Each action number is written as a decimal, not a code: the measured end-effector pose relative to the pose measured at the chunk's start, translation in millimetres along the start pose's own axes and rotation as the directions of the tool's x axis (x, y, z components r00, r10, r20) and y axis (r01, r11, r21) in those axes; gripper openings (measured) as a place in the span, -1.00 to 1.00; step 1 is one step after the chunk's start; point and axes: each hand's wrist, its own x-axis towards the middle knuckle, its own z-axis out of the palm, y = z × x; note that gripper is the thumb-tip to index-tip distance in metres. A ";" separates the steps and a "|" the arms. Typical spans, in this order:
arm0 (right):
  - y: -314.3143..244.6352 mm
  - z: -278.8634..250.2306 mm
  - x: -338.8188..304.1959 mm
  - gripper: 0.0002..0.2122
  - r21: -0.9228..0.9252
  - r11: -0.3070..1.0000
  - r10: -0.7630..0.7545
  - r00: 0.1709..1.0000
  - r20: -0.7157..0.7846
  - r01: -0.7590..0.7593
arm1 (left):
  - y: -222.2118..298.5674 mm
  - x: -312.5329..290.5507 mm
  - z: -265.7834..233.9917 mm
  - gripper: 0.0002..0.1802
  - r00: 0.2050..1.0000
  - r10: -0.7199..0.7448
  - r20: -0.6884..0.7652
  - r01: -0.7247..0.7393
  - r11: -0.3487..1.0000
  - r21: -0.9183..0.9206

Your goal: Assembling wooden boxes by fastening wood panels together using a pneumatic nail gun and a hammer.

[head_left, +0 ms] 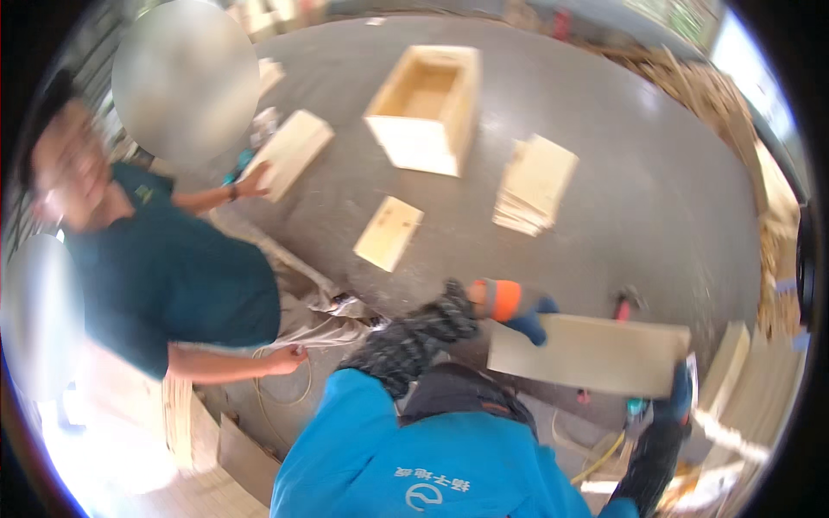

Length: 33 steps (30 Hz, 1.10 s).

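Observation:
A long pale wooden board (596,352) lies across in front of me, between my two gloved hands. My left hand (528,316), in a blue glove with an orange cuff, grips the board's left end with its fingers bent over the edge. At the opposite end, my right hand (677,395) in a dark blue glove grips the right edge, its fingers partly hidden and blurred. Beyond the board a red and black tool (623,307) rests on the floor. A teal tool (636,407) shows below the board's near edge.
An open-topped wooden box (423,142) stands farther off, with a stack of boards (537,183) to its right and a single panel (389,233) nearer. At left a co-worker (186,259) touches a wooden piece (294,154). Timber (751,380) lies at right; a yellow hose (600,459) is below.

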 end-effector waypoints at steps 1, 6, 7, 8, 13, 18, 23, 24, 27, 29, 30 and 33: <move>10.7 -5.4 -4.2 -0.46 0.082 0.996 -0.041 0.998 -0.051 0.045 | 2.1 8.4 -1.5 -0.32 1.000 -0.020 0.001 0.020 1.000 -0.018; 35.7 -42.1 -13.3 -0.45 0.211 0.962 -0.056 0.881 -0.470 0.174 | 27.7 47.6 -11.3 -0.29 0.928 0.281 -0.244 -0.176 0.909 0.378; 36.5 -46.0 -14.6 -0.48 0.248 0.959 0.084 0.696 -0.714 0.139 | 34.0 50.1 -8.5 -0.29 0.889 0.355 -0.290 -0.231 0.893 0.388; 41.1 -44.3 -15.9 -0.44 -0.238 0.953 -0.302 0.671 -0.677 0.189 | 40.3 51.3 -6.3 -0.34 0.695 0.493 -0.524 -0.146 0.809 0.569; 76.0 -13.3 -5.1 -0.24 0.272 0.884 -0.119 0.746 -0.655 0.379 | 41.9 49.1 57.3 -0.60 0.285 0.510 -0.812 -0.491 0.805 0.334; 153.8 64.2 19.6 -0.51 0.859 0.502 -0.186 0.982 -0.008 0.102 | -14.3 97.2 122.6 -0.71 0.682 0.451 -0.576 -0.530 0.847 0.035; 171.2 159.2 54.6 -0.53 0.907 0.386 -0.039 0.986 -0.165 0.167 | -53.2 146.7 150.8 -0.58 0.799 0.067 -0.598 -0.473 0.685 -0.555; 166.4 176.8 53.4 -0.52 0.870 0.431 -0.084 0.971 -0.225 0.239 | -54.4 147.3 150.7 -0.60 0.792 -0.025 -0.609 -0.434 0.678 -0.593; 149.4 193.8 47.6 -0.55 0.804 0.595 0.243 0.951 -0.190 0.008 | -53.4 136.0 140.3 -0.63 0.823 -0.044 -0.566 -0.423 0.617 -0.664; 142.2 191.9 29.9 -0.62 0.741 0.671 0.329 0.906 -0.266 -0.027 | -50.7 132.9 127.3 -0.64 0.831 -0.077 -0.551 -0.355 0.689 -0.631; 141.2 184.3 17.5 -0.64 0.452 0.864 0.321 0.934 -0.158 -0.221 | -51.9 129.4 121.8 -0.61 0.819 -0.190 -0.541 -0.234 0.750 -0.619; 138.6 154.8 -22.5 -0.63 -0.369 0.929 -0.019 0.990 -0.140 -0.035 | -61.1 130.6 113.4 -0.49 0.735 -0.171 -0.655 -0.370 0.709 -0.600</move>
